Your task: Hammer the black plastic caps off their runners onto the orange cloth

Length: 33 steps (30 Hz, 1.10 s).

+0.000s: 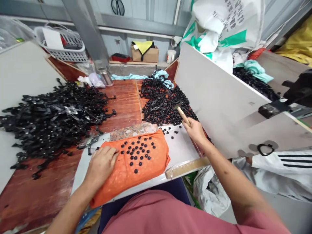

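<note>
The left hand [101,165] lies flat and open on the orange cloth [136,169]; the right hand [195,130] grips what looks like a hammer [182,113].

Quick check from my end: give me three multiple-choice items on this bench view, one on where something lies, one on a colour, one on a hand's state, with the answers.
1. Where do the small black round caps lie that are nearest the left hand?
A. In the grey plastic basket
B. On the orange cloth pad
C. On the grey board at right

2. What colour is the pad under those caps?
A. Orange
B. Blue
C. Yellow

3. What is the right hand doing?
A. Resting open on the pad
B. Closed around the wooden-handled hammer
C. Holding scissors

Answers:
1. B, the caps sit scattered on the pad's top, right beside the left hand's fingertips.
2. A, the pad is plainly orange against the white work board.
3. B, the fingers wrap the hammer's handle, its head over the pile of black plastic parts.
</note>
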Available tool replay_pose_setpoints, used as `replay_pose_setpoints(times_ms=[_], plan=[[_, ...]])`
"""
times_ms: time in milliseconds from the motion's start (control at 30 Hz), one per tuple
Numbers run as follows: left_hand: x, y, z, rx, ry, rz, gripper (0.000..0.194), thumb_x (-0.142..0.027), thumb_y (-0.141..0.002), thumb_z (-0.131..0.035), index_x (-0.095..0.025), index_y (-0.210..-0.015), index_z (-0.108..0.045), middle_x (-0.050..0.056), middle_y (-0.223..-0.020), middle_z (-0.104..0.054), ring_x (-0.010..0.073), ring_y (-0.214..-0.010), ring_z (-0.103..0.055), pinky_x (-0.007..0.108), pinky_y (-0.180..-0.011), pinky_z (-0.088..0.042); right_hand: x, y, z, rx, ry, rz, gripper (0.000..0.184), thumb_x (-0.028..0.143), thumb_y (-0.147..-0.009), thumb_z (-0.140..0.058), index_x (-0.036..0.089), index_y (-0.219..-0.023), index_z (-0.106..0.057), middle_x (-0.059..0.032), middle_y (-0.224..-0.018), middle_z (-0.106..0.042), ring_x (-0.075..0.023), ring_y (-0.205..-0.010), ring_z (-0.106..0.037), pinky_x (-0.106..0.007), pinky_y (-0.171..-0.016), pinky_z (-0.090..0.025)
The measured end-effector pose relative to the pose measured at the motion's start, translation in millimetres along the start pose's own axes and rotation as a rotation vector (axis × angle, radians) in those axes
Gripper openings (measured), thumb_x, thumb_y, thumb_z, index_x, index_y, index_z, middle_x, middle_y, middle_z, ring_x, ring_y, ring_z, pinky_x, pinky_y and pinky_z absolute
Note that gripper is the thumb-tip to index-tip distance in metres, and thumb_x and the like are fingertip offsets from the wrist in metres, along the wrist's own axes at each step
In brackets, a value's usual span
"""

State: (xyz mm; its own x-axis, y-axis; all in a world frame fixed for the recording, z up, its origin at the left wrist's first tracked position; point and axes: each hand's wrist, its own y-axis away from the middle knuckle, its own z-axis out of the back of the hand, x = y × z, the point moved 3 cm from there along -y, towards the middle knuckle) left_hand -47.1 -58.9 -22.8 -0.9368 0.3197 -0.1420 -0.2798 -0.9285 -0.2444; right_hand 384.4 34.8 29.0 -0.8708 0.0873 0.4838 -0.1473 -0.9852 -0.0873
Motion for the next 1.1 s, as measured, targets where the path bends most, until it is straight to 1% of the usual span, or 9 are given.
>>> replay_pose_setpoints(times_ms=[100, 233, 333, 467, 633, 833, 967, 1033, 1100], plan=[[-8, 6, 3.1, -0.1, -0.029, -0.08, 0.037, -0.031, -0.105, -0.04, -0.02, -0.085, -0.07, 0.007, -0.081, -0.067, 0.0247, -0.079, -0.061, 0.04, -0.08, -0.047, 0, -63, -2, -0.041, 0.056, -0.045, 0.025, 0.028, -0.094, -0.059, 0.023, -0.114, -0.074, -0.0047, -0.097, -0.076, -0.0223, -0.089, -0.068, -0.028, -0.075, -0.045], [-23, 15, 12.0, -0.225, -0.07, -0.165, 0.028, -0.025, -0.102, -0.048, -0.021, -0.087, -0.071, 0.006, -0.084, -0.069, 0.0225, -0.078, -0.061, 0.038, -0.078, -0.049, 21, -125, -22, -0.037, 0.103, -0.072, 0.031, 0.026, -0.097, -0.06, 0.025, -0.125, -0.072, -0.0066, -0.11, -0.076, -0.0225, -0.102, -0.068, -0.03, -0.085, -0.048], [-29, 25, 10.5, -0.272, -0.079, -0.244, 0.024, -0.019, -0.1, -0.049, -0.022, -0.099, -0.073, 0.007, -0.091, -0.073, 0.0226, -0.082, -0.066, 0.038, -0.079, -0.053, 35, -150, -40, -0.003, 0.127, -0.083, 0.03, 0.03, -0.101, -0.06, 0.022, -0.128, -0.07, -0.0083, -0.116, -0.074, -0.0221, -0.105, -0.068, -0.035, -0.092, -0.051], [-25, 40, 4.8, -0.258, -0.063, -0.289, 0.025, -0.017, -0.098, -0.049, -0.024, -0.106, -0.072, 0.008, -0.099, -0.076, 0.0243, -0.09, -0.071, 0.041, -0.086, -0.055, 41, -158, -54, 0.041, 0.149, -0.089, 0.032, 0.042, -0.101, -0.064, 0.017, -0.121, -0.069, -0.0099, -0.125, -0.069, -0.0245, -0.111, -0.066, -0.048, -0.1, -0.053], [-24, 47, 8.0, -0.241, 0.011, -0.203, 0.021, -0.024, -0.098, -0.056, -0.026, -0.113, -0.071, 0.009, -0.108, -0.075, 0.0256, -0.095, -0.071, 0.042, -0.088, -0.057, 35, -144, -44, 0.01, 0.091, -0.085, 0.019, 0.028, -0.099, -0.063, 0.018, -0.113, -0.071, -0.0133, -0.117, -0.073, -0.0248, -0.112, -0.065, -0.035, -0.096, -0.047], [-34, 33, 30.1, -0.333, 0.121, -0.098, 0.019, -0.028, -0.1, -0.056, -0.024, -0.113, -0.068, 0.009, -0.106, -0.072, 0.0256, -0.096, -0.07, 0.042, -0.09, -0.056, 42, -110, -8, -0.105, -0.175, -0.041, 0.022, 0.035, -0.098, -0.054, 0.018, -0.105, -0.066, -0.0089, -0.101, -0.076, -0.0187, -0.085, -0.065, -0.028, -0.077, -0.047], [-53, 6, 51.4, -0.287, 0.277, -0.023, 0.026, -0.032, -0.102, -0.051, -0.025, -0.124, -0.065, 0.007, -0.112, -0.074, 0.0242, -0.103, -0.07, 0.039, -0.094, -0.056, 70, -59, 5, -0.025, -0.436, 0.046, 0.033, 0.05, -0.097, -0.047, 0.02, -0.105, -0.06, -0.003, -0.086, -0.076, -0.011, -0.048, -0.047, -0.024, -0.048, -0.039], [-68, -12, 63.6, -0.223, 0.322, 0.029, 0.032, -0.034, -0.104, -0.047, -0.024, -0.131, -0.061, 0.007, -0.12, -0.073, 0.0247, -0.111, -0.069, 0.039, -0.098, -0.055, 88, -22, 3, 0.047, -0.562, 0.107, 0.033, 0.053, -0.094, -0.052, 0.022, -0.099, -0.058, -0.0011, -0.083, -0.075, -0.0096, -0.042, -0.041, -0.024, -0.042, -0.035], [-84, -30, 77.1, -0.218, 0.337, 0.067, 0.037, -0.035, -0.105, -0.045, -0.021, -0.136, -0.058, 0.01, -0.13, -0.07, 0.0264, -0.121, -0.065, 0.043, -0.107, -0.051, 106, 17, -3, 0.151, -0.814, 0.181, 0.027, 0.048, -0.091, -0.062, 0.022, -0.095, -0.059, -0.0001, -0.081, -0.074, -0.009, -0.042, -0.04, -0.024, -0.041, -0.033]])
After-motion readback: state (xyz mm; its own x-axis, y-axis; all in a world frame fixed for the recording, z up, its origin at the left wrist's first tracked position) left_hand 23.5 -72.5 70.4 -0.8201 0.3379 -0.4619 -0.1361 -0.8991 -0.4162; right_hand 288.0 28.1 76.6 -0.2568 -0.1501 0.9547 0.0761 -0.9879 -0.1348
